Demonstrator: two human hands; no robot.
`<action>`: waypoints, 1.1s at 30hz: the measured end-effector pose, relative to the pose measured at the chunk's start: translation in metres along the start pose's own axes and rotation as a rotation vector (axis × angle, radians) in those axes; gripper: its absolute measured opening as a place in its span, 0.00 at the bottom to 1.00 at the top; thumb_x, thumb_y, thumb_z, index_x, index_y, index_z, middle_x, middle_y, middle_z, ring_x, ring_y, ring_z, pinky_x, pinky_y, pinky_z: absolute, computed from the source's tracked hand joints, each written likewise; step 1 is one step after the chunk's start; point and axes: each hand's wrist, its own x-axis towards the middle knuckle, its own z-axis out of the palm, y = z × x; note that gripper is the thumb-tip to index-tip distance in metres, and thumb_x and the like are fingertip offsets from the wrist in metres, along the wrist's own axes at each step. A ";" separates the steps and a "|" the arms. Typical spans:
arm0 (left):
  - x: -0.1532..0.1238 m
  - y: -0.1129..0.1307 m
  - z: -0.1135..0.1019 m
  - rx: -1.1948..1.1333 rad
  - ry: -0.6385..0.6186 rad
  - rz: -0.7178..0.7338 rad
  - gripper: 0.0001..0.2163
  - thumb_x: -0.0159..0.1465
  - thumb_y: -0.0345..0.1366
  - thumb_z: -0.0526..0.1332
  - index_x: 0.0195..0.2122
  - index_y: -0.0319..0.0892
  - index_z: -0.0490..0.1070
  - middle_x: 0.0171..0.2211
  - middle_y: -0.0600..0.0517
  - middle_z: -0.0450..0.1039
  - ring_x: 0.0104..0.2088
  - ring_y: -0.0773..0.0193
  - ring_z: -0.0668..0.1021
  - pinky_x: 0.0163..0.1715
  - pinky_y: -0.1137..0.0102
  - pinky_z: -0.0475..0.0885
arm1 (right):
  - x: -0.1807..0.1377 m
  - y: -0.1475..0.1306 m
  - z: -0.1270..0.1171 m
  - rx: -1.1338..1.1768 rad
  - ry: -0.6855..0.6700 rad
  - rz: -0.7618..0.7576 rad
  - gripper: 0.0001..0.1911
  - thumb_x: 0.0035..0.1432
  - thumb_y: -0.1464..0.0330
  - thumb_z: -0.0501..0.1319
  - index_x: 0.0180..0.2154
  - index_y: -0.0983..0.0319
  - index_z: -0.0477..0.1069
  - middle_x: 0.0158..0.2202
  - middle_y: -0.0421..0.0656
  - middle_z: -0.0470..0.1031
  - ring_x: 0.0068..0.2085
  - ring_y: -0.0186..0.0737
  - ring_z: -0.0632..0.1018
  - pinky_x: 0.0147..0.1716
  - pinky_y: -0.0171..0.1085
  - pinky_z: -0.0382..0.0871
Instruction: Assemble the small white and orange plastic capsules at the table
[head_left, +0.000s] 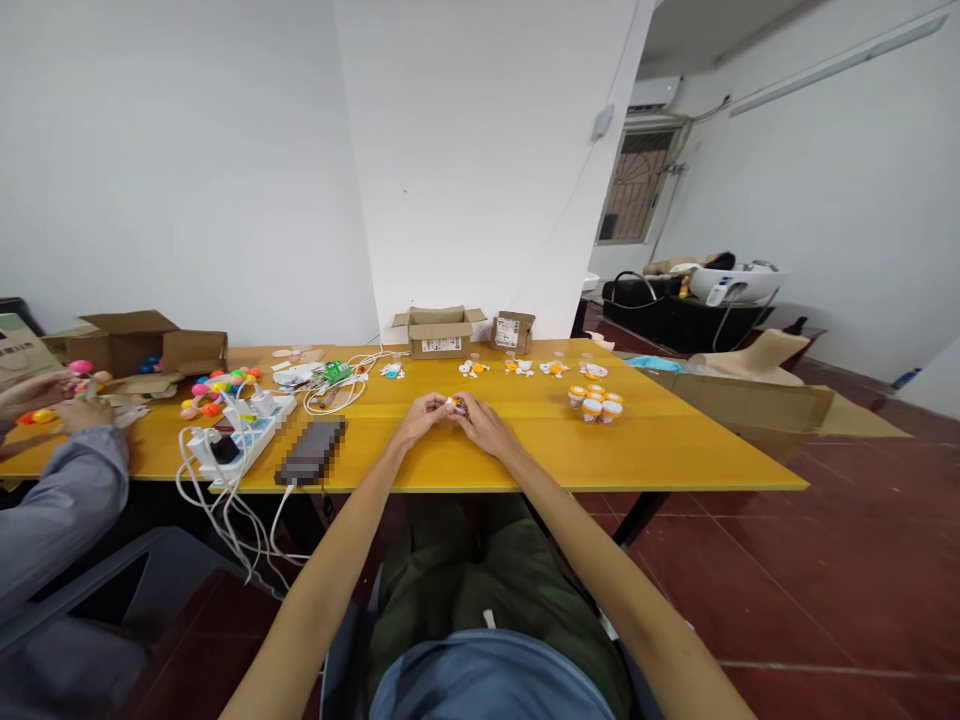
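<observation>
Holds a small white piece (452,404) low over the yellow table (525,460), straight ahead at twelve o'clock from the lap, with the left hand (421,415) closed on one side of it by the fingertips and the right hand (485,427) closed likewise on the other. Bends the fingers of both inward, hiding much of the piece; cannot tell its full shape. Taking the piece as the clock's centre, has lidded jars (596,403) with orange and white tops grouped tightly at three o'clock, well apart from the right hand. Faces an open cardboard box (439,335) at twelve, near the wall (457,150), and a smaller box (512,330) with a white label at one. Has heaps of small parts (519,367), mostly white and orange, spread in a row from eleven round to two. Finds white cables (349,395) at ten, a power strip (255,437) loaded with plugs at nine, and a dark, blurred device (311,452) between eight and nine. Farther out at nine, has bright balls (214,390), then a co-worker's hand (84,412) beyond a grey sleeve (82,480).
</observation>
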 end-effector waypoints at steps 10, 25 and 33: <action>-0.001 0.004 -0.006 -0.026 -0.029 -0.016 0.19 0.51 0.49 0.73 0.38 0.42 0.79 0.38 0.48 0.81 0.39 0.60 0.78 0.40 0.68 0.70 | 0.002 0.000 0.000 0.031 -0.003 0.013 0.13 0.65 0.67 0.57 0.52 0.57 0.67 0.45 0.45 0.80 0.45 0.44 0.80 0.45 0.39 0.71; 0.004 -0.002 -0.011 -0.063 -0.068 -0.062 0.22 0.48 0.42 0.75 0.44 0.42 0.80 0.37 0.48 0.82 0.42 0.57 0.80 0.48 0.63 0.71 | 0.008 0.010 0.006 0.173 0.049 -0.032 0.12 0.58 0.69 0.62 0.45 0.57 0.69 0.44 0.44 0.77 0.42 0.42 0.78 0.46 0.42 0.72; 0.006 -0.006 -0.010 -0.101 -0.050 -0.076 0.21 0.45 0.36 0.77 0.41 0.41 0.80 0.37 0.47 0.82 0.43 0.57 0.80 0.50 0.61 0.72 | 0.009 0.017 0.010 0.210 0.104 -0.120 0.14 0.61 0.69 0.59 0.49 0.56 0.73 0.49 0.46 0.70 0.48 0.43 0.76 0.48 0.42 0.74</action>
